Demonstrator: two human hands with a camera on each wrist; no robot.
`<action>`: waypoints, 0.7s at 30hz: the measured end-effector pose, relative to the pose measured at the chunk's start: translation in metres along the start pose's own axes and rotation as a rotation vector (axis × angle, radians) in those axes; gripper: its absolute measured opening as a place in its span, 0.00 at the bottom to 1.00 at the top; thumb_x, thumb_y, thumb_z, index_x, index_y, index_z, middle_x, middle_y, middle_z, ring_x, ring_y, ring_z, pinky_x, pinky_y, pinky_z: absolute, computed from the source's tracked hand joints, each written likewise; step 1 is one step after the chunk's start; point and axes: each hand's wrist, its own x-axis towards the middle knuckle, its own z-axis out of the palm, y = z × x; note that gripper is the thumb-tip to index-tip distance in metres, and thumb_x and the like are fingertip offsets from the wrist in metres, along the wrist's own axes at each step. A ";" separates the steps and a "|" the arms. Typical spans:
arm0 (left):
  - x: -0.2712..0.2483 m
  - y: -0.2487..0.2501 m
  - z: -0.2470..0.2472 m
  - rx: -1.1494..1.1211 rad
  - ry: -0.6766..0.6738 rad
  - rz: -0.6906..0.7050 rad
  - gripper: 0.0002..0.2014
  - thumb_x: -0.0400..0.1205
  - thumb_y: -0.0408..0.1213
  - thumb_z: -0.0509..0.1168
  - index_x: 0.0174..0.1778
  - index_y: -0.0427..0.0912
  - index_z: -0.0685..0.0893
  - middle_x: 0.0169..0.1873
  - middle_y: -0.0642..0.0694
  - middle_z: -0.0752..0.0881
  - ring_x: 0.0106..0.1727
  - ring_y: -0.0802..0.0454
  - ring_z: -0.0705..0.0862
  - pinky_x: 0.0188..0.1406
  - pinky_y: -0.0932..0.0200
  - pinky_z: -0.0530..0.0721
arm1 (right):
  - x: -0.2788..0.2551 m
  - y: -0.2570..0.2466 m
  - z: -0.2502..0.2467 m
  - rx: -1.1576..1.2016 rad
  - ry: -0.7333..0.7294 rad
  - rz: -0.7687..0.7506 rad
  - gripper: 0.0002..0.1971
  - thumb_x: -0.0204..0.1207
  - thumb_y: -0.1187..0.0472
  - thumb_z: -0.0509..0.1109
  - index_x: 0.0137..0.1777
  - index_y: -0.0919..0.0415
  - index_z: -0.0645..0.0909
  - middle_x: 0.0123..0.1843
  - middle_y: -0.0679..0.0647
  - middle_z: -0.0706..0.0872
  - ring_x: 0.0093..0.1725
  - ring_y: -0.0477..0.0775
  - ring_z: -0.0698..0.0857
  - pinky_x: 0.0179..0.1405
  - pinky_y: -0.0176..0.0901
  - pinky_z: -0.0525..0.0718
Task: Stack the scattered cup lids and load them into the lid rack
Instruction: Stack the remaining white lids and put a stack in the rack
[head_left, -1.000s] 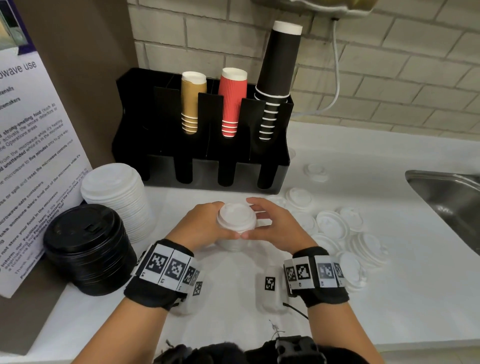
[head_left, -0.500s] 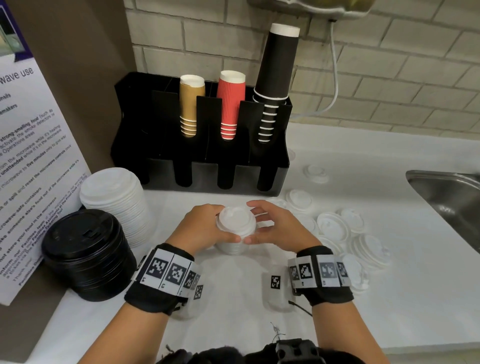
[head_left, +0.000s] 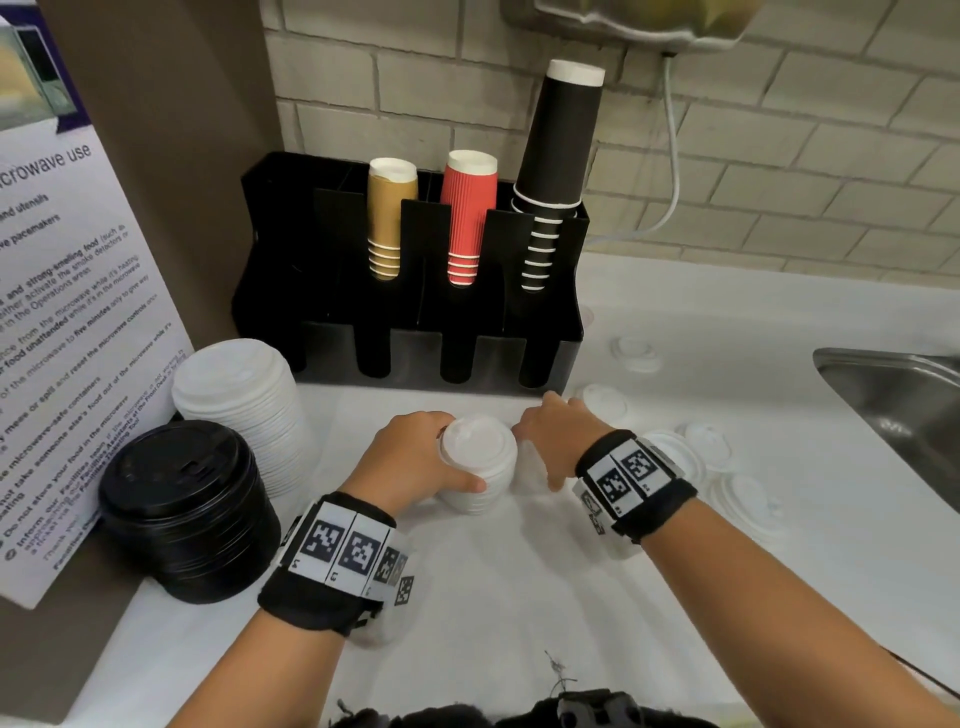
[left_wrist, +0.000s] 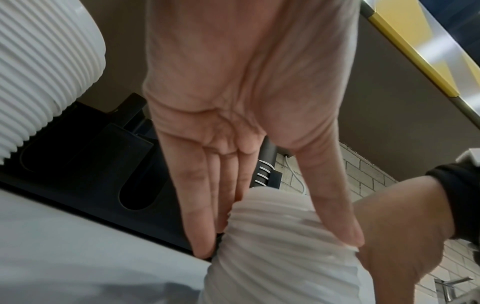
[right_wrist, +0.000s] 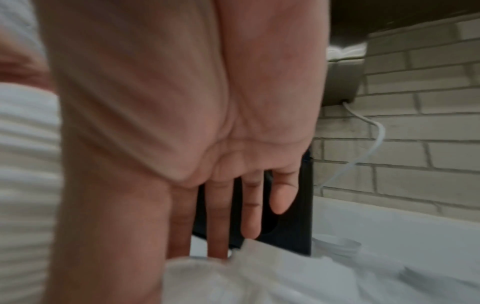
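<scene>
A short stack of white lids stands on the counter, and my left hand grips it with the thumb in front and the fingers behind. In the left wrist view the fingers lie along the ribbed stack. My right hand is just right of the stack and off it, with straight fingers reaching over loose white lids. Further loose lids lie to the right. The black rack stands behind, its leftmost slot empty.
Gold, red and black cups fill the rack's other slots. A tall white lid stack and a black lid stack sit at the left beside a notice board. A steel sink is at the right.
My right hand has let go of the small lid stack and moved right and away over the loose lids. The left hand still holds the stack.
</scene>
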 end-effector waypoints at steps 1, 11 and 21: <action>0.000 0.000 0.000 -0.002 0.001 -0.002 0.31 0.65 0.47 0.83 0.63 0.48 0.84 0.58 0.53 0.86 0.61 0.52 0.81 0.61 0.53 0.80 | 0.001 0.000 0.000 -0.030 -0.006 -0.009 0.38 0.69 0.57 0.78 0.78 0.45 0.65 0.68 0.52 0.77 0.69 0.60 0.68 0.64 0.53 0.70; -0.001 0.002 0.000 0.010 0.005 0.001 0.31 0.65 0.47 0.83 0.64 0.47 0.83 0.59 0.52 0.85 0.61 0.51 0.81 0.61 0.54 0.79 | -0.007 0.021 0.001 0.065 0.054 -0.068 0.40 0.65 0.54 0.79 0.75 0.43 0.64 0.61 0.51 0.77 0.63 0.59 0.70 0.53 0.48 0.67; -0.001 0.006 0.003 -0.020 0.009 -0.012 0.27 0.64 0.45 0.83 0.59 0.48 0.84 0.54 0.53 0.86 0.58 0.51 0.82 0.56 0.55 0.80 | -0.041 0.022 0.001 1.289 0.402 -0.091 0.27 0.69 0.62 0.78 0.65 0.43 0.72 0.55 0.47 0.78 0.51 0.50 0.82 0.54 0.40 0.84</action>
